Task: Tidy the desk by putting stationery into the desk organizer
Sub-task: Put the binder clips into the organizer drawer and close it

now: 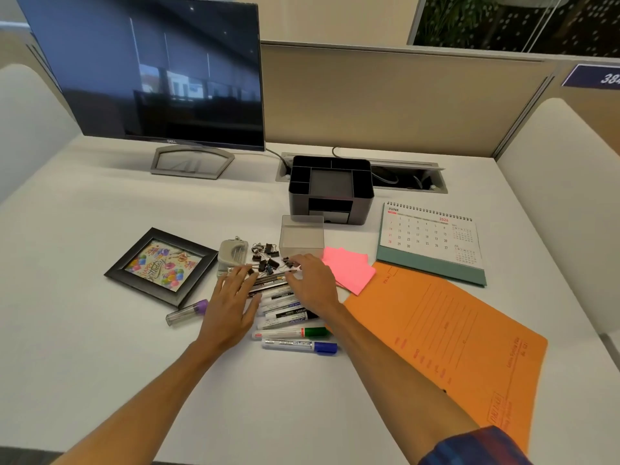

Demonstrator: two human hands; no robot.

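I see the desk organizer point(331, 189), black with several open compartments, standing at the far middle of the white worktop point(100, 203). Near it lies a pile of markers point(288, 313) and pencils, with black binder clips point(268, 258) scattered just beyond. My left hand point(233, 305) lies flat on the pile, grip released; my right hand point(313, 280) curls over it, though I cannot tell whether it grasps anything. The calendar point(432, 241) on the right reads "JUNE 2026"; the monitor point(151, 72) says "DELL". Print on the orange folder point(449, 333) is too blurred to read.
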